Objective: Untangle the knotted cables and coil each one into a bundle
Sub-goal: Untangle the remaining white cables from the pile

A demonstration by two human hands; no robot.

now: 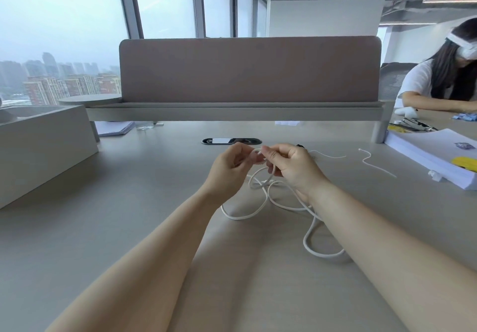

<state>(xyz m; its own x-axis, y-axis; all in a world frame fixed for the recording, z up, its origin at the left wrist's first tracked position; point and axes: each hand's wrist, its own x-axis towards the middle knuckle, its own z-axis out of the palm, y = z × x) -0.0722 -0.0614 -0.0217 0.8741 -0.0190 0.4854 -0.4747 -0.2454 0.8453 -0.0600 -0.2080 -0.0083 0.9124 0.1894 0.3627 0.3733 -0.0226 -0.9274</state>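
Note:
A white cable [268,204] lies in loose crossing loops on the grey desk [129,202], trailing back under my right forearm. Both hands are raised just above the desk and meet over the tangle. My left hand [228,169] pinches a raised loop of the cable between thumb and fingertips. My right hand [291,167] pinches the same cable right beside it, fingers curled, one strand dropping from under its palm. A thinner white cord [371,162] lies apart to the right. Something small and black peeks out behind my right hand.
A brown divider panel [250,69] on a shelf closes off the desk's far side, with a cable port [231,141] below it. A grey box [44,140] stands at left, a paper stack [436,156] at right. Another person [444,81] sits at far right.

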